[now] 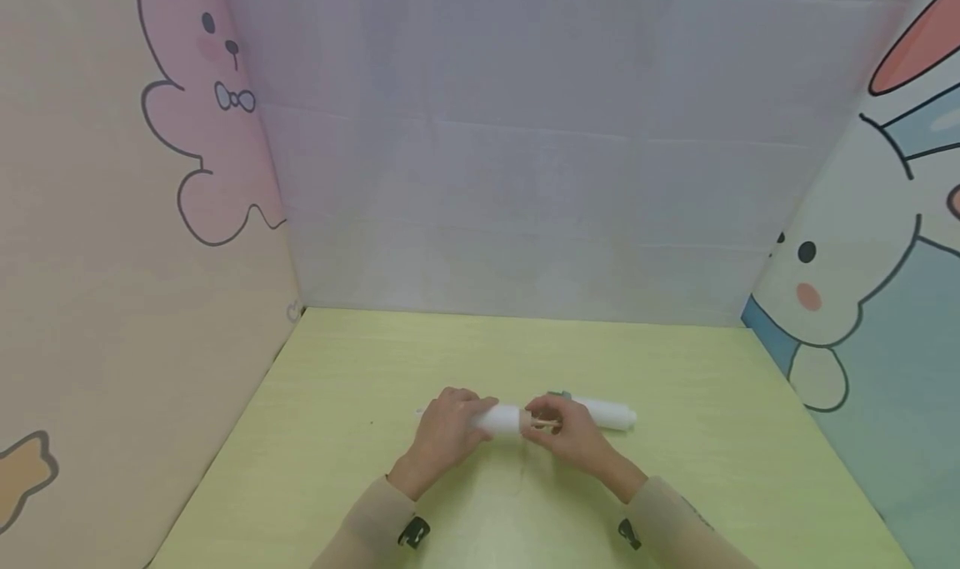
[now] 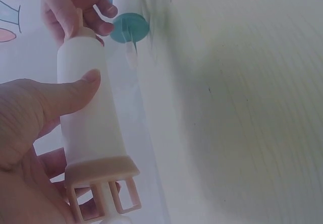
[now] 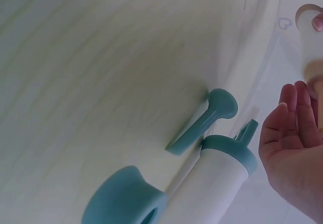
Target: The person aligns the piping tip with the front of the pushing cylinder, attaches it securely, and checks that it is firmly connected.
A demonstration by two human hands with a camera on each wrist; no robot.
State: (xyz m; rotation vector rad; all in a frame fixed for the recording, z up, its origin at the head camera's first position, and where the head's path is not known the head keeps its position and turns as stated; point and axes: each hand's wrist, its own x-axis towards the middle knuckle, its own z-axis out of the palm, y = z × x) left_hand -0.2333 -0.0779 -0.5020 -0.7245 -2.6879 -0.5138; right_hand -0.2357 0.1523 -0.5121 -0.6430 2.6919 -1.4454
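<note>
My left hand (image 1: 450,426) grips a white cylinder (image 2: 86,113) around its middle, the thumb lying across its side. One end carries a beige collar with an open frame (image 2: 103,173); the other end has a beige cap (image 1: 526,422). At that cap, my right hand (image 1: 568,430) pinches a slim beige piece (image 1: 546,424) between thumb and fingers. Just beyond the right hand, a second white cylinder (image 1: 606,414) with a teal cap (image 3: 229,153) lies on the table.
Beside the second cylinder lie a teal piece with a rounded end and a stem (image 3: 207,123) and a curved teal piece (image 3: 123,199). The yellow table (image 1: 360,361) meets a plain pale wall (image 1: 517,177) behind and cartoon-printed walls at both sides.
</note>
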